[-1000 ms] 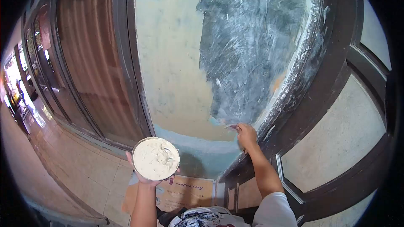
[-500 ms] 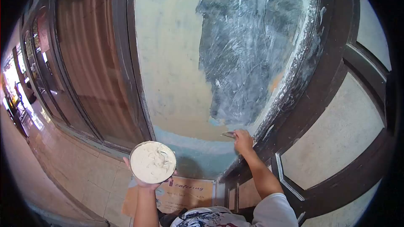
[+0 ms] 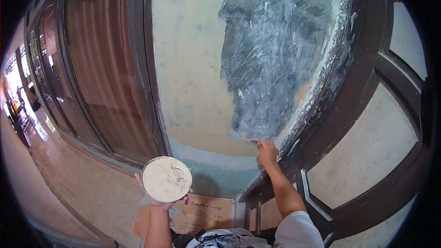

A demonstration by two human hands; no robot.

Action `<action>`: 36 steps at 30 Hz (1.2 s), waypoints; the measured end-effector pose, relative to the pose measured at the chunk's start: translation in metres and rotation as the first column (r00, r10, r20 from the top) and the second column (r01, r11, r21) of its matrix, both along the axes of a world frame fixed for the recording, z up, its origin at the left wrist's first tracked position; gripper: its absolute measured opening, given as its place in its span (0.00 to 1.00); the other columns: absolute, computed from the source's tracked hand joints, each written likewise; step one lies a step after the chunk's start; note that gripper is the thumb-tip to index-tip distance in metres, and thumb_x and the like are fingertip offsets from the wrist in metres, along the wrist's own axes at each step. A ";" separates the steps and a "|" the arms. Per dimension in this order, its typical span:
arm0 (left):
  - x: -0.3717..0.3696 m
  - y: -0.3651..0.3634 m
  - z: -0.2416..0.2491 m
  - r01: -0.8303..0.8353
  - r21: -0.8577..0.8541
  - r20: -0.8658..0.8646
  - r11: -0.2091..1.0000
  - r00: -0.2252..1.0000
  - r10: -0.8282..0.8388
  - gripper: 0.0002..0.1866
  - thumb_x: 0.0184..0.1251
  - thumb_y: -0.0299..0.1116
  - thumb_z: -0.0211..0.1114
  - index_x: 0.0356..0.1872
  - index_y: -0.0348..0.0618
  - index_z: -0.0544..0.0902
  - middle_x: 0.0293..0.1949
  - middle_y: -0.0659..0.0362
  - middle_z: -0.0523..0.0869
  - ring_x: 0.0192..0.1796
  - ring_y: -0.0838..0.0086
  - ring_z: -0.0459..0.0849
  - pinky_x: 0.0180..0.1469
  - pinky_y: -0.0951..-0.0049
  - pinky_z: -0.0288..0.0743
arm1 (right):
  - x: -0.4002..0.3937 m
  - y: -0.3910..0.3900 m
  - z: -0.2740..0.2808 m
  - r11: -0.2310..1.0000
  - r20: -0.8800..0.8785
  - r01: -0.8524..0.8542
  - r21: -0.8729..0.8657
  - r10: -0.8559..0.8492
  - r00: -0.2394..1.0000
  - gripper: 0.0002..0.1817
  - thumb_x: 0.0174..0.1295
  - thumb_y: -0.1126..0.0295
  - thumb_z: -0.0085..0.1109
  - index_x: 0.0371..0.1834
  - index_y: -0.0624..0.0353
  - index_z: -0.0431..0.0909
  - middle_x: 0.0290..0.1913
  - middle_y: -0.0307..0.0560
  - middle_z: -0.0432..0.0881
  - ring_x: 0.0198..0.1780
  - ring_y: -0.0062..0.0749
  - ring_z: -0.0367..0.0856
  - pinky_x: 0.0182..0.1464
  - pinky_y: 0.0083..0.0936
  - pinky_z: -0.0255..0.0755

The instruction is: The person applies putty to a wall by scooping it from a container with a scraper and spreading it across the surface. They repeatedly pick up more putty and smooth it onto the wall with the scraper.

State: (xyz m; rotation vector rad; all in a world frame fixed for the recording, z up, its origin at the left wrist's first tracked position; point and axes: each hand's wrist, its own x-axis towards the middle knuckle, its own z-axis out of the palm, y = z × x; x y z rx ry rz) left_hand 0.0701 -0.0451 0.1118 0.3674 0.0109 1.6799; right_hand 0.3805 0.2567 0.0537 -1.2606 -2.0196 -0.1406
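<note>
Head view: the small putty knife sits at the bottom edge of the dark scraped patch on the wall panel. Its blade points left and slightly up from the right hand, so its long axis runs roughly level along the line where the patch meets the cream coat. The right hand's fingers are closed on the handle, though the blade is too small here to say how flat it lies against the surface. The knife is just right of centre, near the dark door frame with its white smears.

The bowl of pale filler is low and to the left, well apart from the knife. The left hand cups it from beneath, fingers wrapped under the rim. Below lies a cardboard sheet on the tiled floor.
</note>
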 end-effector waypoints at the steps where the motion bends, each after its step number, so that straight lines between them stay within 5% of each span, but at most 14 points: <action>1: -0.002 0.000 -0.003 0.002 0.014 -0.004 1.000 1.000 -0.002 0.67 0.50 0.92 0.44 0.78 0.42 0.61 0.66 0.27 0.71 0.45 0.26 0.84 0.28 0.35 0.87 | -0.001 0.000 0.010 0.995 -0.037 -0.041 0.088 0.044 0.998 0.07 0.62 0.74 0.63 0.43 0.55 0.85 0.41 0.48 0.85 0.49 0.53 0.82 0.49 0.48 0.77; 6: -0.003 -0.005 -0.010 0.002 0.030 -0.006 1.000 1.000 -0.002 0.67 0.51 0.92 0.44 0.78 0.42 0.61 0.66 0.26 0.71 0.46 0.24 0.83 0.30 0.34 0.87 | 0.004 -0.009 -0.027 0.992 -0.029 -0.102 0.075 0.105 0.994 0.09 0.60 0.77 0.61 0.42 0.55 0.84 0.44 0.46 0.84 0.50 0.51 0.80 0.48 0.49 0.77; 8: -0.002 -0.006 -0.006 0.010 0.052 -0.008 0.999 1.000 -0.009 0.67 0.51 0.91 0.44 0.78 0.42 0.61 0.66 0.26 0.71 0.46 0.24 0.83 0.30 0.35 0.87 | 0.001 -0.006 -0.030 0.997 0.069 -0.036 -0.067 0.041 0.997 0.09 0.59 0.78 0.61 0.42 0.55 0.84 0.44 0.45 0.84 0.50 0.51 0.80 0.48 0.50 0.77; 13: -0.005 -0.009 -0.011 -0.041 -0.002 -0.015 0.999 0.999 0.041 0.64 0.51 0.92 0.42 0.77 0.47 0.65 0.66 0.32 0.75 0.48 0.27 0.84 0.31 0.30 0.83 | -0.001 -0.004 0.012 0.975 -0.193 -0.076 0.211 0.118 0.974 0.09 0.59 0.78 0.60 0.41 0.52 0.84 0.42 0.45 0.84 0.48 0.53 0.80 0.47 0.49 0.77; 15: 0.000 -0.012 -0.006 -0.092 -0.086 0.122 0.992 0.987 0.102 0.65 0.49 0.93 0.42 0.78 0.50 0.63 0.68 0.34 0.74 0.52 0.23 0.82 0.34 0.28 0.81 | 0.008 -0.010 -0.013 0.991 -0.120 -0.082 0.106 0.094 0.988 0.09 0.60 0.78 0.60 0.42 0.54 0.84 0.42 0.46 0.84 0.48 0.53 0.80 0.48 0.49 0.77; 17: -0.007 -0.013 -0.015 -0.048 -0.033 0.077 0.998 0.996 0.051 0.65 0.49 0.93 0.42 0.78 0.50 0.63 0.68 0.35 0.74 0.53 0.23 0.81 0.36 0.27 0.82 | 0.010 -0.015 -0.030 0.997 0.023 -0.038 -0.066 0.040 0.999 0.09 0.61 0.78 0.60 0.42 0.56 0.84 0.42 0.47 0.84 0.49 0.53 0.80 0.48 0.48 0.77; 19: -0.014 -0.011 -0.025 -0.011 0.046 -0.013 0.999 1.000 0.011 0.64 0.51 0.92 0.42 0.78 0.50 0.63 0.69 0.36 0.74 0.55 0.22 0.80 0.41 0.24 0.83 | 0.010 -0.002 -0.027 0.998 -0.030 -0.051 0.021 0.052 0.998 0.09 0.61 0.77 0.60 0.43 0.56 0.84 0.42 0.47 0.84 0.50 0.53 0.80 0.48 0.48 0.77; 22: -0.007 -0.010 -0.017 -0.116 -0.033 0.071 0.993 0.990 0.118 0.64 0.52 0.91 0.43 0.78 0.48 0.63 0.70 0.35 0.73 0.55 0.23 0.80 0.41 0.24 0.83 | 0.009 -0.002 -0.008 0.995 -0.119 -0.043 0.091 0.054 0.991 0.10 0.61 0.77 0.60 0.45 0.55 0.84 0.42 0.47 0.85 0.50 0.53 0.80 0.49 0.48 0.77; 26: -0.012 -0.007 -0.027 -0.136 0.015 0.016 0.991 0.991 0.136 0.65 0.52 0.91 0.43 0.79 0.45 0.61 0.70 0.31 0.69 0.53 0.22 0.81 0.37 0.27 0.86 | 0.022 -0.006 -0.046 0.988 -0.064 -0.077 0.135 0.087 0.994 0.13 0.58 0.79 0.61 0.45 0.53 0.85 0.42 0.45 0.83 0.50 0.53 0.79 0.49 0.49 0.77; 28: -0.013 -0.009 -0.022 -0.002 0.104 0.057 0.995 0.998 -0.004 0.66 0.51 0.92 0.44 0.79 0.45 0.60 0.70 0.29 0.69 0.52 0.19 0.80 0.37 0.28 0.86 | 0.023 -0.004 -0.051 0.994 0.049 -0.102 -0.023 0.103 0.993 0.14 0.57 0.80 0.61 0.45 0.53 0.84 0.42 0.44 0.83 0.49 0.54 0.79 0.48 0.49 0.77; 29: -0.012 -0.009 -0.017 -0.017 0.113 0.069 0.994 0.998 0.009 0.67 0.50 0.92 0.44 0.79 0.45 0.59 0.70 0.29 0.68 0.51 0.19 0.80 0.37 0.29 0.86 | 0.017 -0.006 -0.034 1.000 0.042 0.007 -0.019 -0.006 0.999 0.13 0.58 0.79 0.61 0.45 0.53 0.84 0.43 0.45 0.83 0.49 0.53 0.79 0.48 0.50 0.76; 32: -0.015 -0.012 -0.022 -0.039 0.040 0.041 0.998 0.998 0.038 0.66 0.50 0.92 0.44 0.79 0.46 0.60 0.69 0.28 0.69 0.50 0.20 0.81 0.34 0.31 0.87 | 0.016 0.001 -0.005 0.993 -0.119 0.003 0.119 0.012 0.993 0.12 0.58 0.78 0.62 0.44 0.52 0.84 0.43 0.44 0.83 0.49 0.51 0.79 0.48 0.50 0.76; 36: -0.016 -0.009 -0.028 -0.090 0.010 0.013 0.996 0.996 0.090 0.65 0.50 0.92 0.43 0.78 0.47 0.63 0.67 0.30 0.73 0.49 0.25 0.83 0.32 0.34 0.87 | 0.021 -0.013 -0.039 0.989 -0.035 -0.139 0.059 0.141 0.989 0.05 0.64 0.74 0.61 0.41 0.57 0.83 0.40 0.49 0.82 0.47 0.55 0.78 0.49 0.48 0.74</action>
